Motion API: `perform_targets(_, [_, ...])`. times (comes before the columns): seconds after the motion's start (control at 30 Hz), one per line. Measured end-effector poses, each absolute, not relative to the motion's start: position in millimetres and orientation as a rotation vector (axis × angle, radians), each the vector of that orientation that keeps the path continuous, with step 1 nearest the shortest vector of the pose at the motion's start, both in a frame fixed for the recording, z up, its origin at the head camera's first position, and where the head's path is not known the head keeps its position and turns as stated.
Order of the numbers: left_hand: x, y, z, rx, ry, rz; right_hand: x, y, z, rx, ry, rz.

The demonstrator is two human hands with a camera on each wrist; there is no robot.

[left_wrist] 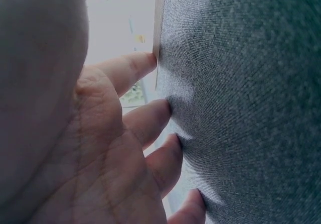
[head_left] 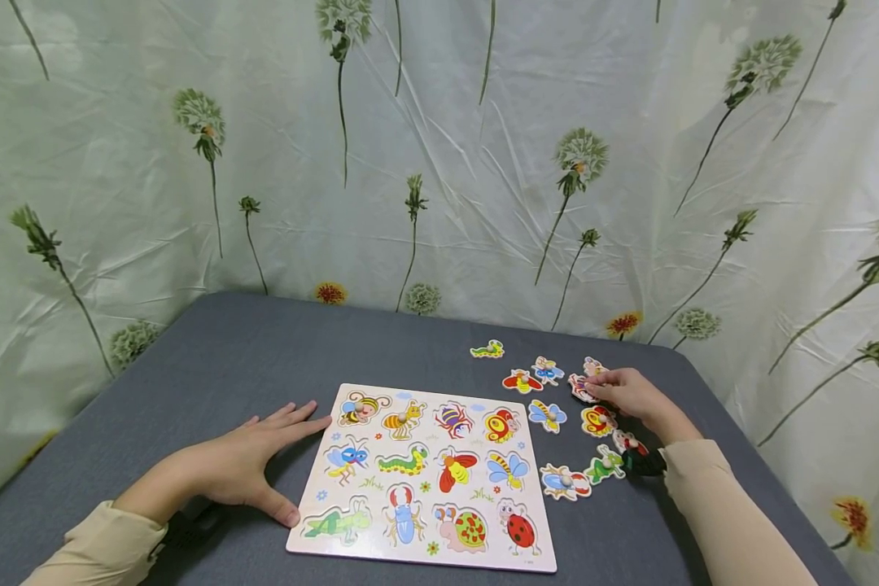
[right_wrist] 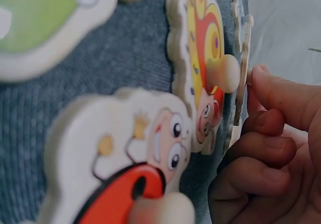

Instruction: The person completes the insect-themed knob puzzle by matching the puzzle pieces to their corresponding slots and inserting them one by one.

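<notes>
A pale wooden puzzle board (head_left: pixel 315 541) with insect pictures in shaped recesses lies flat on the table. My left hand (head_left: pixel 238 464) is spread at its left side, thumb at the lower corner and index finger against the edge. The left wrist view shows the fingertips (left_wrist: pixel 143 66) on the board's edge and the cloth. My right hand (head_left: pixel 633 399) pinches the knob of a puzzle piece (head_left: pixel 580 389) with red and dark markings, partly hidden by the fingers. The right wrist view shows this right hand (right_wrist: pixel 276 138) beyond a butterfly piece (right_wrist: pixel 198 83) and a ladybug piece (right_wrist: pixel 120 169).
Several loose knobbed pieces lie right of the board, including a beetle (head_left: pixel 566 482), a grasshopper (head_left: pixel 605 464), a dragonfly (head_left: pixel 547 416) and a red-winged bug (head_left: pixel 522 381). A caterpillar piece (head_left: pixel 487 350) lies farther back. A flowered curtain (head_left: pixel 439 146) hangs behind the grey table (head_left: pixel 264 350).
</notes>
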State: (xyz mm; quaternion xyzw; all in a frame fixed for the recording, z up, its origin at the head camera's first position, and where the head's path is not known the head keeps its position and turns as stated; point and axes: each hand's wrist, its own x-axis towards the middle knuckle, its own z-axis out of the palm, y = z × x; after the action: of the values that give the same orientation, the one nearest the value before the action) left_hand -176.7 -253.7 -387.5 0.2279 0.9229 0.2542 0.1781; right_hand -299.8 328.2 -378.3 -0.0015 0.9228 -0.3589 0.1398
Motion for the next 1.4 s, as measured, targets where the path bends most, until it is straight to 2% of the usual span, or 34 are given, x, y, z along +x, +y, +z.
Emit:
perform_targets(0.47, [-176.9,-253.5,-387.5,0.641,2.610,0.709,-295.7,320.5,-370.4,-0.015,2.651,-1.048])
perform_targets(0.9, [-177.0,-253.4,-387.7,0.656,2.612,0.706,-290.3,308.9,-369.0,-0.216,2.643,-1.080])
perform_targets(1.4, [-176.8,-253.7,-388.4,0.647,2.617,0.703,-285.1,279.1,-364.6,-0.288,2.568,-1.178])
